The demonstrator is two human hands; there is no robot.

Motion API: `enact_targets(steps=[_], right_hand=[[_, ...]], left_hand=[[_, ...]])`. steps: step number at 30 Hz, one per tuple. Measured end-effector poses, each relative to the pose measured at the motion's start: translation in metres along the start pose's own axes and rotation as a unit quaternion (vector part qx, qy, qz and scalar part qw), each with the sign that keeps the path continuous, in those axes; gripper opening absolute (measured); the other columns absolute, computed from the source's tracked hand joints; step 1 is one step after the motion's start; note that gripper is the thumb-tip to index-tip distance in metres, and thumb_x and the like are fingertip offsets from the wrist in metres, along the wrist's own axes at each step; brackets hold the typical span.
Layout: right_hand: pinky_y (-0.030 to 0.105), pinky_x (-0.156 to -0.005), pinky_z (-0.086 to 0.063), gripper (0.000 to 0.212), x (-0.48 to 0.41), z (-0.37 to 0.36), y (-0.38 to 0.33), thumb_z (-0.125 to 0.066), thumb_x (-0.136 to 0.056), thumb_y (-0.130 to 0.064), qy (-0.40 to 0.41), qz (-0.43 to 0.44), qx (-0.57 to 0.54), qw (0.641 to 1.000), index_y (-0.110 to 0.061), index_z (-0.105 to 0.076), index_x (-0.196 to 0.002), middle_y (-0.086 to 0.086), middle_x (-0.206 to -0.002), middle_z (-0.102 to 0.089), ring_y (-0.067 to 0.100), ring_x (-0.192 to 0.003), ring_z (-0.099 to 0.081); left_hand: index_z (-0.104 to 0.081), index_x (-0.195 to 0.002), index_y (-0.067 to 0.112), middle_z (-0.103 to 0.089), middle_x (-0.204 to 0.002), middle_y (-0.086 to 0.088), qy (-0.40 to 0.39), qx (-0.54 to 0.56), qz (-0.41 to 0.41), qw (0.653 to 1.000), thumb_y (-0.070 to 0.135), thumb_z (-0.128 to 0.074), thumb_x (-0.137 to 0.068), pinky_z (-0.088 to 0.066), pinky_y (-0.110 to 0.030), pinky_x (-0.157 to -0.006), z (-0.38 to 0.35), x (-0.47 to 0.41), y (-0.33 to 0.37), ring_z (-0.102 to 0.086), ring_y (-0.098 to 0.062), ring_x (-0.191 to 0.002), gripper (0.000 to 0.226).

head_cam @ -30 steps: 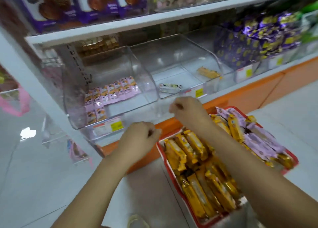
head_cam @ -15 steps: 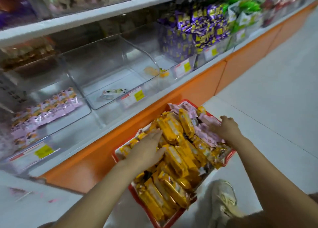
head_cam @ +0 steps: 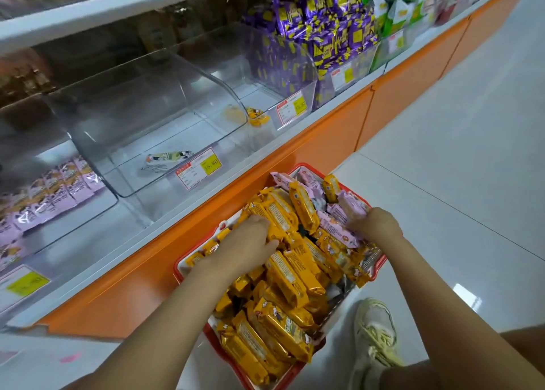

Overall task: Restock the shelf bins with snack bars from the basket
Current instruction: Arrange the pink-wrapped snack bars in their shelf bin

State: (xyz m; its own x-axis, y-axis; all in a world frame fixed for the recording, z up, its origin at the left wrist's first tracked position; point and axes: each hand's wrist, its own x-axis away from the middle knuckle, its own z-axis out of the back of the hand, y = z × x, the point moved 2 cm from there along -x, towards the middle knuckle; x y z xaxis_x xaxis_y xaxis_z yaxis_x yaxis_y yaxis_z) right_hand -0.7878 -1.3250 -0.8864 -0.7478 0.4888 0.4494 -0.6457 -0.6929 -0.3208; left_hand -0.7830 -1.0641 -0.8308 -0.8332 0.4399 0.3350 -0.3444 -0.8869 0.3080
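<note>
White tiled floor (head_cam: 457, 154) runs along an orange shelf base (head_cam: 295, 151), w/ a row of clear bins above it. A red basket (head_cam: 178, 267) sits on the floor right against that base, heaped w/ yellow bars (head_cam: 290, 277) and, at its far end, pink bars (head_cam: 339, 221). The person's crouched over it, one pale shoe (head_cam: 374, 327) just beside the basket.

Left grip (head_cam: 250, 242) lies palm-down on the yellow bars, fingers pushed into the pile; can't tell if they've closed round one. Right grip (head_cam: 376, 224) is curled over the pink bars at the basket's far right corner, fingers bent round a pack or two, nothing lifted clear yet.

Left bin (head_cam: 97, 210) has one layer of pink packs (head_cam: 59, 189), so that's prob. where the pink ones go. Middle bin (head_cam: 153, 109) holds a lone pack (head_cam: 166, 159) behind its price tag (head_cam: 203, 167). The next bin (head_cam: 280, 74) has one yellow pack (head_cam: 256, 115). Purple packs (head_cam: 324, 30) fill the bin beyond.

Handling, my guess: film-wrapped, light, stiff-ish inside but slick outside, so a handful will slide apart. Best taken several at once across their middles, stacked flat and squeezed side to side, not by the crimped ends. Too hard a squeeze could crack what's inside.
</note>
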Motion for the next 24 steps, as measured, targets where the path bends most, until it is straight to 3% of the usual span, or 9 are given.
enact_targets(steps=[10, 15, 18, 21, 24], right_hand=[[0.024, -0.045, -0.031, 0.044, 0.007, 0.002, 0.003, -0.07, -0.085, -0.04, 0.004, 0.025, -0.01, 1.0, -0.012, -0.049, -0.059, 0.002, -0.057, -0.048, 0.012, -0.052, -0.046], [0.025, -0.047, -0.033, 0.046, 0.013, 0.008, 0.007, -0.072, -0.083, -0.042, 0.008, 0.019, -0.027, 0.999, -0.01, -0.051, -0.058, 0.004, -0.057, -0.049, 0.014, -0.053, -0.047], [0.027, -0.048, -0.029, 0.047, 0.024, 0.022, 0.014, -0.072, -0.082, -0.038, 0.022, 0.002, -0.074, 0.997, -0.006, -0.047, -0.058, 0.007, -0.056, -0.044, 0.018, -0.051, -0.043], [0.028, -0.055, -0.028, 0.047, 0.052, 0.038, 0.014, -0.076, -0.079, -0.037, 0.026, 0.049, -0.213, 0.976, -0.004, -0.048, -0.059, 0.012, -0.058, -0.044, 0.021, -0.052, -0.039], [0.021, -0.047, -0.028, 0.042, 0.095, 0.047, -0.011, -0.075, -0.081, -0.032, -0.026, 0.17, -0.28, 0.944, -0.009, -0.048, -0.059, 0.0, -0.048, -0.043, 0.013, -0.043, -0.036]], left_hand=[[-0.041, -0.139, 0.009, -0.039, -0.144, -0.008, -0.011, 0.007, 0.022, 1.0, 0.038, -0.048, -0.097, -0.04, -0.03, -0.099, 0.006, 0.012, 0.003, -0.049, -0.019, -0.122, 0.051], [-0.033, -0.146, 0.013, -0.03, -0.153, -0.005, -0.001, 0.043, 0.016, 0.999, 0.04, -0.047, -0.097, -0.032, -0.032, -0.108, 0.008, 0.023, 0.01, -0.035, -0.02, -0.136, 0.057], [-0.042, -0.141, 0.018, -0.042, -0.145, -0.002, 0.021, 0.122, 0.019, 0.992, 0.039, -0.051, -0.096, -0.04, -0.032, -0.103, 0.01, 0.031, 0.013, -0.046, -0.019, -0.127, 0.051], [-0.054, -0.13, 0.021, -0.056, -0.132, 0.002, 0.041, 0.285, 0.03, 0.957, 0.033, -0.058, -0.093, -0.045, -0.032, -0.1, 0.017, 0.036, 0.014, -0.055, -0.012, -0.116, 0.039], [-0.06, -0.122, 0.02, -0.063, -0.121, 0.001, 0.029, 0.465, 0.042, 0.884, 0.029, -0.063, -0.089, -0.049, -0.027, -0.093, 0.027, 0.04, 0.016, -0.061, -0.009, -0.107, 0.034]])
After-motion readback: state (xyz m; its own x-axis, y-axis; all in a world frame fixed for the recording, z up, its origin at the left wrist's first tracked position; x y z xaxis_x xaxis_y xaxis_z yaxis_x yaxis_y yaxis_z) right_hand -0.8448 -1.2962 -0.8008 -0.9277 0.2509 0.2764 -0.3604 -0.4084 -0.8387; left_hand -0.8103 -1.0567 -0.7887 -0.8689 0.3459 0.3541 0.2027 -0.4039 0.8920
